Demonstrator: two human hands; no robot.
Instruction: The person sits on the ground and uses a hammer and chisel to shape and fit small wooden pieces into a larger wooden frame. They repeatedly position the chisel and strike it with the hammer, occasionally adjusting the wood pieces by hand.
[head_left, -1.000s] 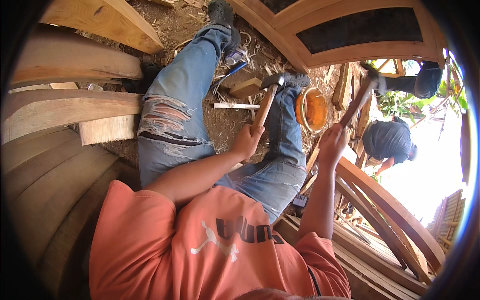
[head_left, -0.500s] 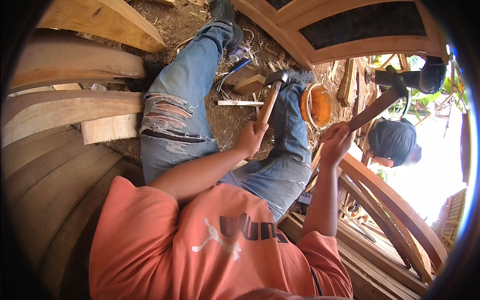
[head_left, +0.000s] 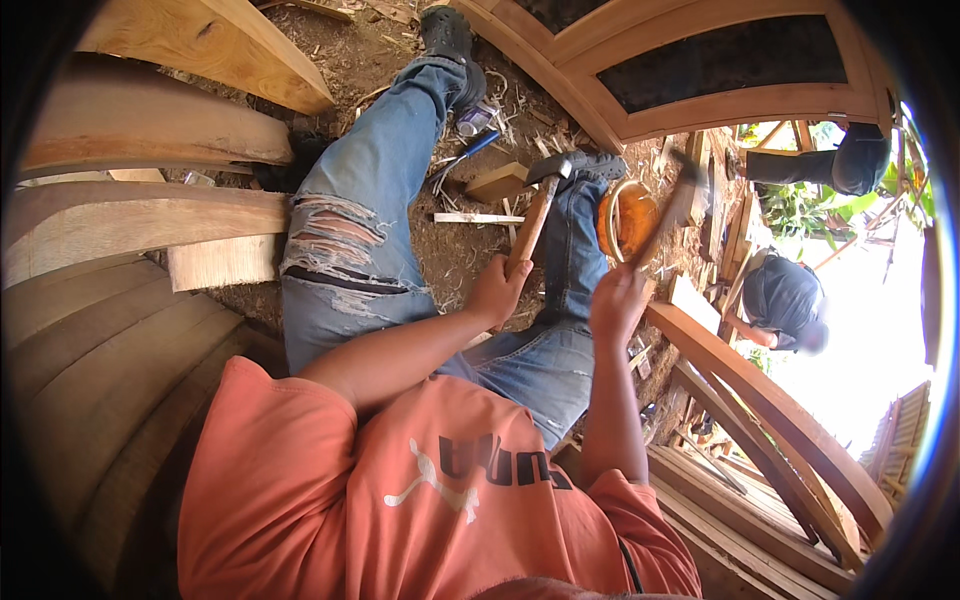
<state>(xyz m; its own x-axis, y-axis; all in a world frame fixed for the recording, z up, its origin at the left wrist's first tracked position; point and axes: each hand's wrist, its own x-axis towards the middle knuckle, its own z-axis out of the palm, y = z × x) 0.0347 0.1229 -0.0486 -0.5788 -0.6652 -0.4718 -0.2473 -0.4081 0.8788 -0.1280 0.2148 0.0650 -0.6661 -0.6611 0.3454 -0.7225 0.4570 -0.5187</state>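
Observation:
My left hand (head_left: 497, 290) is closed round the lower wooden handle of a hammer (head_left: 535, 218). That hammer points away from me, its dark metal head over my right lower leg near the shoe. In my right hand (head_left: 618, 305) is a second hammer (head_left: 664, 228), raised and tilted to the right. Its dark head is smeared by motion, so its shape is unclear. An orange round container (head_left: 632, 222) with a pale rim stands just behind this second hammer, partly covered by it. A wood block (head_left: 497, 183) lies on the ground beside the left hammer's head.
Curved timber pieces (head_left: 150, 215) crowd my left side. A wooden panelled frame (head_left: 735, 118) stands at the far right. More beams (head_left: 770, 400) lie to my right. A blue-handled tool (head_left: 480, 144) and a can (head_left: 474, 120) lie among shavings. Another person (head_left: 783, 300) bends over at right.
My right hand and its hammer have swung left and inward, with the handle now steeper. My left hand and its hammer have barely shifted. The bending person at right has moved slightly.

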